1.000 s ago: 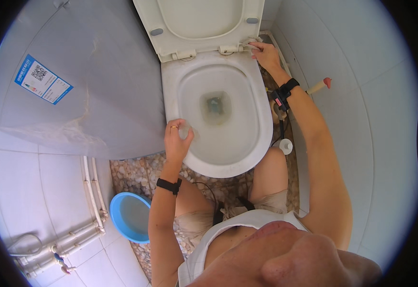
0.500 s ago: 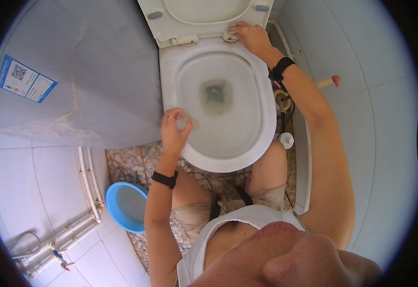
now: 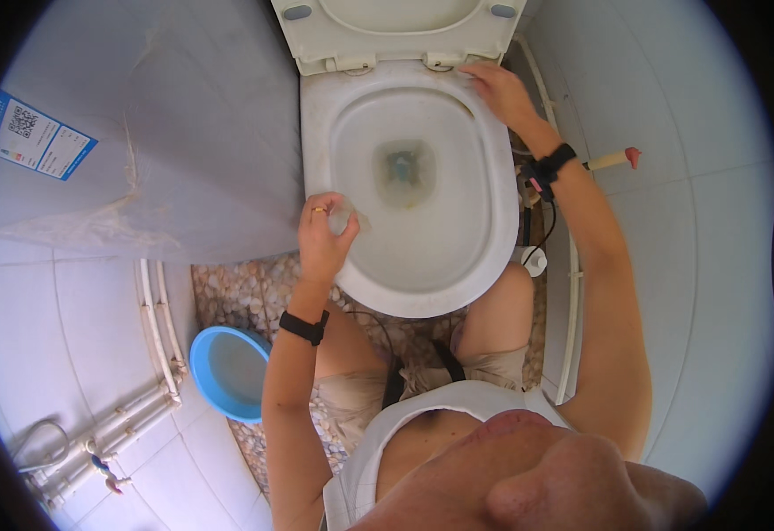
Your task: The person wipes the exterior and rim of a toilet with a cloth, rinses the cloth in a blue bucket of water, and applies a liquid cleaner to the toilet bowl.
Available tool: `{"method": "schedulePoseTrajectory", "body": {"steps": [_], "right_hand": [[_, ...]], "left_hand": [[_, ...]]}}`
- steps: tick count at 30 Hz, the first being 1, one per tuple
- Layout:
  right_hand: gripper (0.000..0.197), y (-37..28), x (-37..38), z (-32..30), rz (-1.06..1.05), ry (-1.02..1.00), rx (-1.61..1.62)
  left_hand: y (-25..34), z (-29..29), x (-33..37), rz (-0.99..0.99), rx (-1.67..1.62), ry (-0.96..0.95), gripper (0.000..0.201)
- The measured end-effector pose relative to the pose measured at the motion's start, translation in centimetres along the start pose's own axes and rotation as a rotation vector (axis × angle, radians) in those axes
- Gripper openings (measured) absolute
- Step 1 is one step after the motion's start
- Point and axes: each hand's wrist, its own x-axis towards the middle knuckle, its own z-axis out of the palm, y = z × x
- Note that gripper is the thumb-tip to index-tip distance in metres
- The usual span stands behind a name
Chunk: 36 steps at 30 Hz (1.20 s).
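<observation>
A white toilet [image 3: 418, 305] stands in front of me, with shallow water [image 3: 404, 168] and brownish stains in its bowl. Its seat [image 3: 396, 44] is raised at the far end, where two hinges [image 3: 441, 62] join it to the base. At the left rim, my left hand [image 3: 320, 243] curls its fingers and thumb around a thin, translucent, crumpled piece [image 3: 352, 217], its kind unclear. My right hand [image 3: 504, 96] is bent over the rear right corner, just right of the right hinge. Its fingertips are together at the porcelain; whatever they pinch is too small to make out.
Close on the left stands a large grey, plastic-covered appliance [image 3: 219, 133] with a label. A blue basin [image 3: 214, 389] sits on the pebbled floor, beside wall pipes [image 3: 152, 327] and a tap [image 3: 106, 473]. Along the right tiled wall are a red-tipped pipe [image 3: 612, 159] and a white bottle [image 3: 533, 259].
My right hand has slid rightward from the right hinge to the rear corner of the toilet. My left hand keeps its place and its grip. The view has shifted slightly.
</observation>
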Motion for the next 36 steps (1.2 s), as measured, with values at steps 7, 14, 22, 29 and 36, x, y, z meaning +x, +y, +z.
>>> {"method": "schedulePoseTrajectory", "body": {"steps": [7,14,22,29,36], "right_hand": [[0.024,-0.4,-1.0,-1.2,-0.004,-0.043,-0.221],[0.03,0.4,-1.0,-1.9,0.35,-0.295,-0.11],[0.047,1.1,-1.1,0.3,0.441,0.001,-0.124],[0.044,-0.6,-0.3,-0.9,0.37,-0.096,-0.352],[0.04,-0.3,2.2,0.7,0.456,-0.191,-0.384]], "left_hand": [[0.1,-0.3,0.0,-0.018,0.007,-0.001,0.03],[-0.6,0.1,-0.2,-0.085,-0.025,-0.015,0.032],[-0.1,0.7,0.2,-0.041,0.008,-0.021,0.033],[0.3,0.4,0.4,-0.038,0.034,-0.026,0.032],[0.0,0.3,0.2,-0.018,0.047,-0.018,0.032]]}}
